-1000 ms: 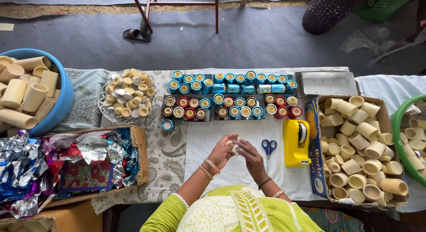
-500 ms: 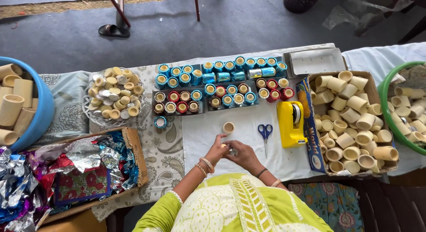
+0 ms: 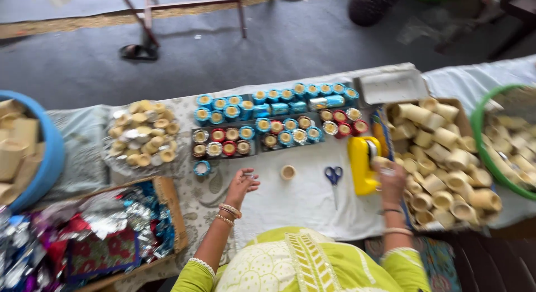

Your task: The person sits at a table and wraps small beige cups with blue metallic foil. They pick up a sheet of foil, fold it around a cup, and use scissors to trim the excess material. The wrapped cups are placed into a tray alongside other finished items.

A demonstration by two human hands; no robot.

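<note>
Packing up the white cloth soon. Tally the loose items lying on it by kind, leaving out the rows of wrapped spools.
Scissors: 1
Yellow dispenser: 1
Small cardboard ring: 1
Total: 3

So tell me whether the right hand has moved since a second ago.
Yes. The right hand left the left hand and went right, past the scissors, to the yellow dispenser.

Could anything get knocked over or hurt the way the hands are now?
Maybe. The scissors lie on the white cloth between both arms, so a quick sweep might catch them. The small beige tube stands alone near the left hand and could roll off. The right hand reaches by the yellow tape dispenser into a heaped box of tubes, which might spill.
</note>
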